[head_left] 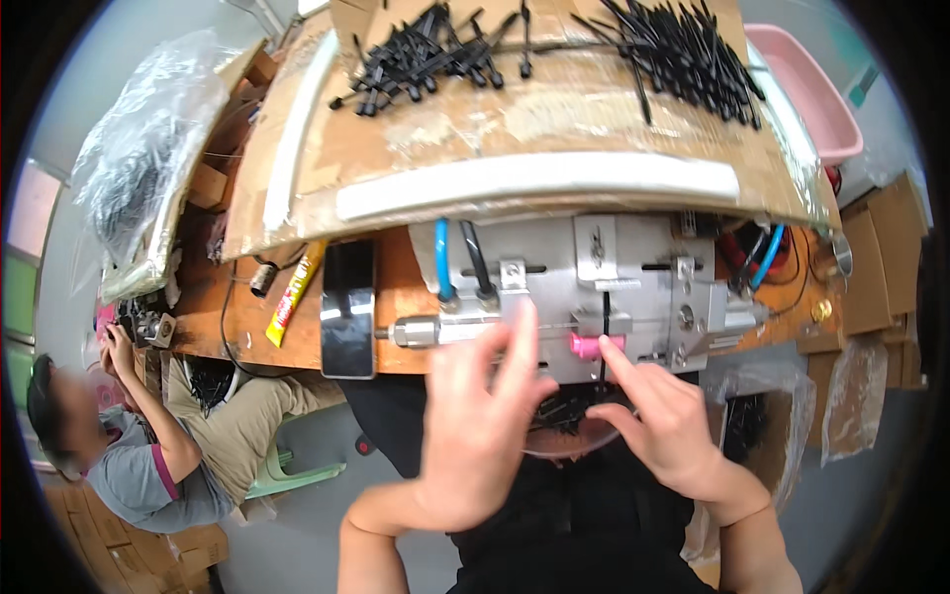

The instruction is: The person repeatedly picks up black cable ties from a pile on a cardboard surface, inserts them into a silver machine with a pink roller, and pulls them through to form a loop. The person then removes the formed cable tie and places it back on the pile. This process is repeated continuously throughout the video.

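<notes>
My left hand (475,426), blurred and unclosed, hovers at the front edge of the metal fixture (552,243). My right hand (671,421), thumb and index parted, touches the pink piece (582,346) near that edge.

Silver-grey is shown by the metal fixture (549,252), hot pink flashed by the small piece (584,346) on it! Left of the fixture, yellow and red are worn by the packet (294,297), black by the phone (348,309); beyond it, brown cardboard (455,129) is banded by a white strip (539,185).
</notes>
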The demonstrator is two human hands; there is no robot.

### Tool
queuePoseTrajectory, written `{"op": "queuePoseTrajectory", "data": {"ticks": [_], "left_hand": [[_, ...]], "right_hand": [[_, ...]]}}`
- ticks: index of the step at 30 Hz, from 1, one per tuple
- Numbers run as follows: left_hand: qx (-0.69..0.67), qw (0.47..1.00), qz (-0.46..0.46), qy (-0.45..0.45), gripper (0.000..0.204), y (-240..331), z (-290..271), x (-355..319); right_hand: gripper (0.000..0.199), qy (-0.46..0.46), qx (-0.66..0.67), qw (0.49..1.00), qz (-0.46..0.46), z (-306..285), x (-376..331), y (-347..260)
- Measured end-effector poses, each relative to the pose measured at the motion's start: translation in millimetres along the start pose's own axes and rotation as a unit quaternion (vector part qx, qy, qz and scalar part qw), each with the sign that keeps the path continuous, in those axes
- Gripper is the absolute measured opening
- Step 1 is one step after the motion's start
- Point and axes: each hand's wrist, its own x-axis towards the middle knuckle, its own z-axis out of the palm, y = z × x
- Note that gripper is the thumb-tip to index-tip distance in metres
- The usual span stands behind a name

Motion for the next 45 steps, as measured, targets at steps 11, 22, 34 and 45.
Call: {"op": "queuePoseTrajectory", "data": {"ticks": [11, 22, 34, 45], "left_hand": [[0.114, 0.991, -0.064, 0.025, 0.031, -177, -55, 224], [0.016, 0.994, 0.071, 0.076, 0.024, -90, -1, 198], [-0.047, 0.996, 0.035, -0.067, 0.020, -80, -30, 165], [-0.176, 0.984, 0.035, 0.009, 0.019, -72, -34, 151]], "right_hand": [[0.030, 0.143, -0.252, 0.920, -0.264, -19, 296, 51], [0.020, -0.014, -0.141, 0.956, -0.256, -77, 237, 88], [0.011, 0.021, -0.131, 0.947, -0.292, -99, 222, 60], [0.029, -0.072, -0.272, 0.959, -0.039, -76, 298, 53]]}}
